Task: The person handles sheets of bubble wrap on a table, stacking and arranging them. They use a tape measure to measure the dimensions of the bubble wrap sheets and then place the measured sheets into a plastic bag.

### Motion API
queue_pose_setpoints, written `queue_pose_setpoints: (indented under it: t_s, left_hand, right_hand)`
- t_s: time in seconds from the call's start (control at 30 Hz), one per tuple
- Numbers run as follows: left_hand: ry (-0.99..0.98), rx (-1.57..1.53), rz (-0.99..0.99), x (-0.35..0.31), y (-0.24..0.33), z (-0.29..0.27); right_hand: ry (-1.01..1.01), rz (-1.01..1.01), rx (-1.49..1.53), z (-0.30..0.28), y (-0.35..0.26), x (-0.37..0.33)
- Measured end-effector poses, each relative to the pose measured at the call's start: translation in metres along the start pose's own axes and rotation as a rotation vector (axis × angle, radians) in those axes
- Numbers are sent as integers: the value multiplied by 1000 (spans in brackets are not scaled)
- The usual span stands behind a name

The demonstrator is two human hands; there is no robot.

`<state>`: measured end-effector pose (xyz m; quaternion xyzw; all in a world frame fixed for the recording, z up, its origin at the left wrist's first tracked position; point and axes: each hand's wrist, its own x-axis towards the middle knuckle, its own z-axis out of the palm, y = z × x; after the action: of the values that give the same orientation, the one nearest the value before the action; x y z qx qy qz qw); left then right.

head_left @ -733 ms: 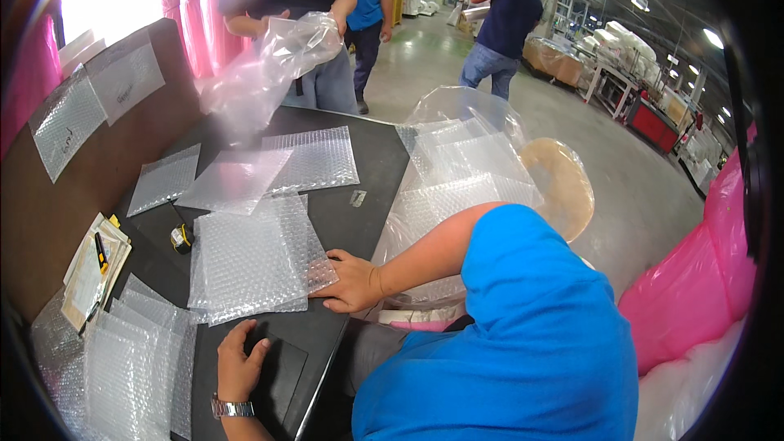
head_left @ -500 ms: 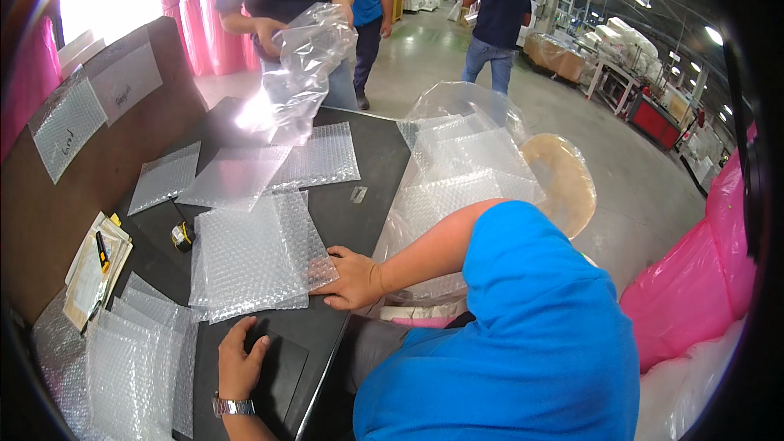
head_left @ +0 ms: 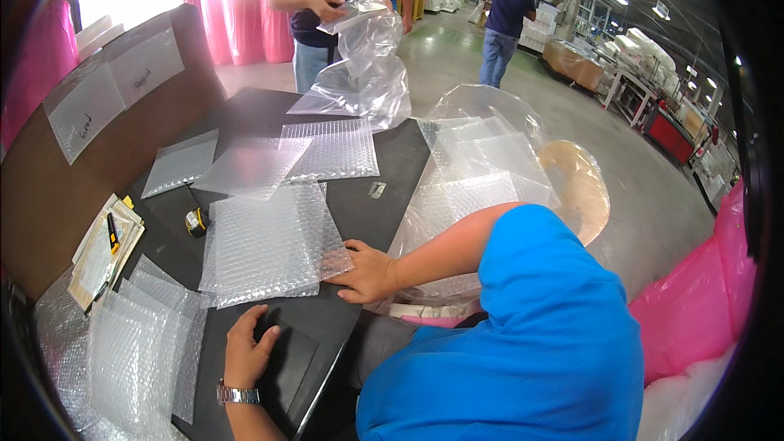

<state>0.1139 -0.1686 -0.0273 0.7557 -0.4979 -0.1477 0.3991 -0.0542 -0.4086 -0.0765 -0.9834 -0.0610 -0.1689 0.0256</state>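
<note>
A stack of clear bubble wrap sheets (head_left: 260, 241) lies slightly fanned on the black tabletop in front of me. My right hand (head_left: 369, 273) holds the right edge of a bubble wrap sheet sticking out of that stack; its fingertips show through the plastic. Below the near edge of the stack, my left hand (head_left: 250, 349) rests by the table with its fingers apart, holding nothing. A metal watch (head_left: 238, 394) circles that wrist. At the left, a second pile of bubble wrap sheets (head_left: 131, 359) overlaps the table edge.
Beyond the stack lie more bubble wrap sheets (head_left: 335, 149) and a tape measure (head_left: 196, 221). Papers with a yellow cutter (head_left: 113, 233) sit at left. A large plastic bag (head_left: 490, 159) of sheets stands at right. Across the table, a person handles a clear plastic bag (head_left: 371, 49).
The person across has shifted right in view, and their plastic bag now spreads over the table's far edge. Another person has walked farther off. My hands keep nearly the same pose.
</note>
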Motion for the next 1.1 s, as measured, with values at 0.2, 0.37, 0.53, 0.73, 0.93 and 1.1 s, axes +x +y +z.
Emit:
queue_pose_setpoints:
  t_s: [0.2, 0.37, 0.53, 0.73, 0.93, 1.1]
  left_hand:
    - [18, -3, 57, -2, -8, 1]
    - [-6, 43, 37, 2, -7, -2]
    - [21, 99, 28, 1, -31, 4]
    - [64, 298, 1, -16, -29, 28]
    - [205, 433, -161, -67, 4, 46]
    - [332, 467, -199, -110, 26, 60]
  right_hand:
    - [-174, 73, -14, -7, -3, 4]
    - [-115, 100, 71, -9, 2, 9]
    - [-55, 280, 28, 21, 11, 16]
    - [20, 491, 52, 64, 72, 46]
    - [154, 680, 783, 28, 133, 63]
    - [540, 609, 676, -9, 132, 46]
